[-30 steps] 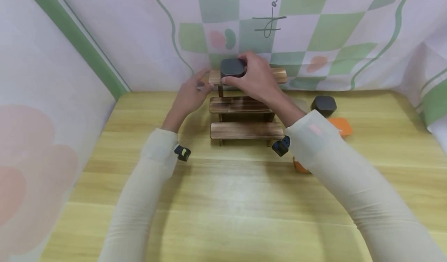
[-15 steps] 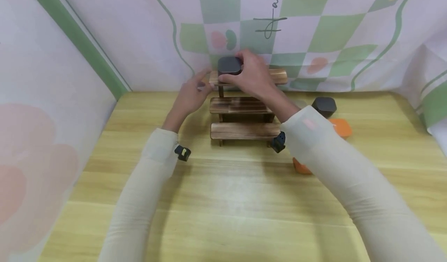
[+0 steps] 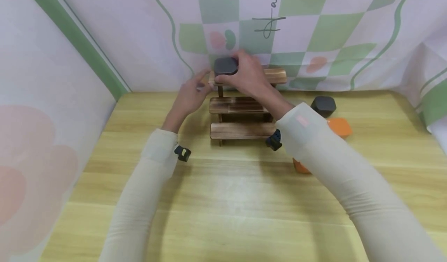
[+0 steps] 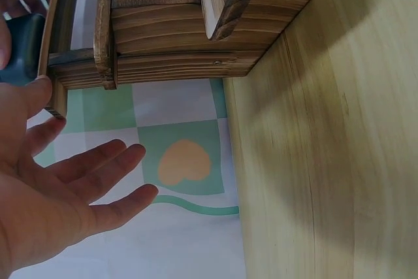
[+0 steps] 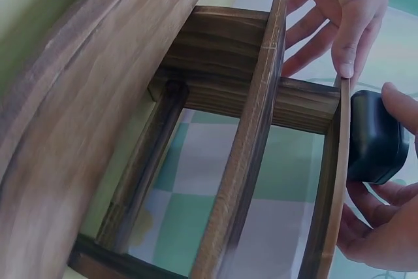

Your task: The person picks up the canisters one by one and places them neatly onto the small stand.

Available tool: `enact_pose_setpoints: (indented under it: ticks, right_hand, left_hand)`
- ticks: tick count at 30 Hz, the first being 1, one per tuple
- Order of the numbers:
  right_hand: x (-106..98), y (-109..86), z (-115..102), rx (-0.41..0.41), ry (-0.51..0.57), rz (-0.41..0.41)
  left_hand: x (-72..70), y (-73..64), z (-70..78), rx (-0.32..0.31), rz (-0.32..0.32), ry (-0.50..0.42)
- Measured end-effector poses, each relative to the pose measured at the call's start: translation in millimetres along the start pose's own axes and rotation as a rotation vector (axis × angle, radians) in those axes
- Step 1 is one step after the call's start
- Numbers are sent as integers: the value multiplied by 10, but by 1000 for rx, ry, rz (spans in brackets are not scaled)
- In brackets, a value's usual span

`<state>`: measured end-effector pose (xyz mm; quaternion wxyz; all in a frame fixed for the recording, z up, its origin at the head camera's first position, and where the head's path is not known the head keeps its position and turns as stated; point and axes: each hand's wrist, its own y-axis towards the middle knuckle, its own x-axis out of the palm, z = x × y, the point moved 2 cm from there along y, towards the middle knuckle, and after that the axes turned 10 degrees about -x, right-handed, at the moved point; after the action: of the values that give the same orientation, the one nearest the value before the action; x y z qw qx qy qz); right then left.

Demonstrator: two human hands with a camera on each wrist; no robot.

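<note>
A dark wooden stand with three stepped shelves [image 3: 241, 105] stands at the back of the table in the head view. On the left part of its top shelf sits a small black box with rounded corners [image 3: 225, 66]. My right hand [image 3: 252, 75] grips this box from the right, thumb in front and fingers behind. At the shelf's left end, my left hand [image 3: 191, 95] pinches the board between thumb and index finger. The left wrist view shows the other fingers of that hand [image 4: 72, 194] spread out. In the right wrist view the box [image 5: 375, 138] lies right against the top board.
To the right of the stand are a second black box [image 3: 324, 106] and an orange piece [image 3: 340, 127]. Another orange piece [image 3: 301, 166] is partly covered by the right sleeve [image 3: 335, 169]. A patterned cloth [image 3: 293, 33] hangs close behind the stand.
My right hand has shifted the black box slightly left along the top shelf, toward its left end. My left hand has stayed in place.
</note>
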<state>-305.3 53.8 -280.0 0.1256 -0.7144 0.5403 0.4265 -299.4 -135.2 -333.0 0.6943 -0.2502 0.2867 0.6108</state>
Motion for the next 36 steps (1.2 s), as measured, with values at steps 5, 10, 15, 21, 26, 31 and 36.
enact_pose_setpoints:
  ticks: [5,10,15,21,26,31,36]
  right_hand:
    - [2,8,-9,1,-2,-6]
    - [22,11,-12,12,-14,-6]
    - [34,6,-19,20,-33,-8]
    - [21,-12,-4,51,-35,-19]
    - [-3,-33,13,56,-12,-17]
    - [-29,-61,33,47,-3,-15]
    - [-53,-81,41,32,-11,-9]
  left_hand:
    - [-15,-6,6,4,-1,-13]
    - [-20,-5,-5,4,1,-17]
    - [-9,-8,-16,17,13,-26]
    - [17,-13,-11,33,21,-30]
    - [23,-12,2,28,15,-30]
    - [23,-14,2,25,12,-30]
    - [21,-19,-9,-1,5,-37]
